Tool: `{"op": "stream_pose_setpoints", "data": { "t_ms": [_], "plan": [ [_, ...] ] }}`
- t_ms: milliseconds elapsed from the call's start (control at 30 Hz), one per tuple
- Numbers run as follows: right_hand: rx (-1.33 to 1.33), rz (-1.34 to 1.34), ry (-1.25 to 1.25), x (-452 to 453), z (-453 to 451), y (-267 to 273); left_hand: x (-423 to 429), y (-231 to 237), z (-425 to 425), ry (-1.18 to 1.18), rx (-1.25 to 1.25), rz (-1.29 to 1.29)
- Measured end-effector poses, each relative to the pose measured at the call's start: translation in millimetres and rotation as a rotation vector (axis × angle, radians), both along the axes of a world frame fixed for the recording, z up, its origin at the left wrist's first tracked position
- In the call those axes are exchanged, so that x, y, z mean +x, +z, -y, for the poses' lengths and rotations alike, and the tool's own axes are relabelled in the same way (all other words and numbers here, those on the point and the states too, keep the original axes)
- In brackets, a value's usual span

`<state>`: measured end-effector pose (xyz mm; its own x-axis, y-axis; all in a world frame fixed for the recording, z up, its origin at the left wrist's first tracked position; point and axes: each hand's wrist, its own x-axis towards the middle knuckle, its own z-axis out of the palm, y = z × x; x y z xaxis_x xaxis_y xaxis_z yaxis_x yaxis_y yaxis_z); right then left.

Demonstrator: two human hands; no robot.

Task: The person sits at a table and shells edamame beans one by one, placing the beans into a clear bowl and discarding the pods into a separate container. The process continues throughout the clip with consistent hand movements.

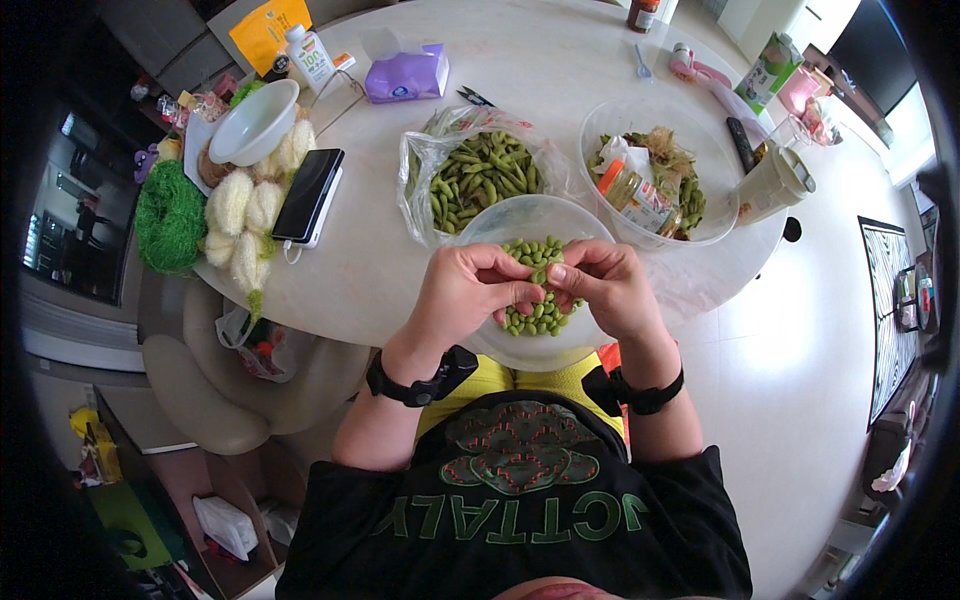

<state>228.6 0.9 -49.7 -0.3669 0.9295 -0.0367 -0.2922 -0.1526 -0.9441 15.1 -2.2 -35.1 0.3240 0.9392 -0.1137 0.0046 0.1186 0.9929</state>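
Observation:
Between the fingertips of my left hand (480, 289) and my right hand (604, 283) is a green soybean pod (538, 275), pinched from both sides. Both hands are over a translucent plastic bowl (480, 341), which sits at the table's near edge. Shelled green soybeans (534, 324) lie in this bowl, partly hidden by my fingers. Just beyond it, an open clear plastic bag (411, 180) holds many whole pods (487, 172). To the right stands a larger clear plastic tub (592, 124) with plant scraps, crumpled tissue and an orange-lidded glass jar (637, 199) in it.
On the left lie a black phone (309, 196) on a white power bank, cream yarn (230, 202), green yarn (169, 217) and a white bowl (255, 124). Farther back are a purple tissue pack (407, 75) and small snips (475, 96). A lidded cup (772, 184) stands right of the tub.

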Motion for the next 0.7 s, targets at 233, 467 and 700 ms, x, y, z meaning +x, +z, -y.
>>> {"op": "stream_pose_setpoints", "data": {
  "t_ms": [233, 467, 700],
  "plan": [
    [-0.051, -0.052, 0.039, -3.1, -0.9, -3.6, -5.7, -5.1, -6.2, -0.081, -0.087, 0.157],
    [-0.150, -0.108, 0.023, -6.2, -2.3, -3.4, 9.9, -2.1, 3.4, 0.049, 0.046, 0.264],
    [-0.162, -0.158, -0.016, -10.4, -0.6, -6.5, 19.2, -0.7, 6.5, 0.144, 0.705, -0.247]
  ]
}}
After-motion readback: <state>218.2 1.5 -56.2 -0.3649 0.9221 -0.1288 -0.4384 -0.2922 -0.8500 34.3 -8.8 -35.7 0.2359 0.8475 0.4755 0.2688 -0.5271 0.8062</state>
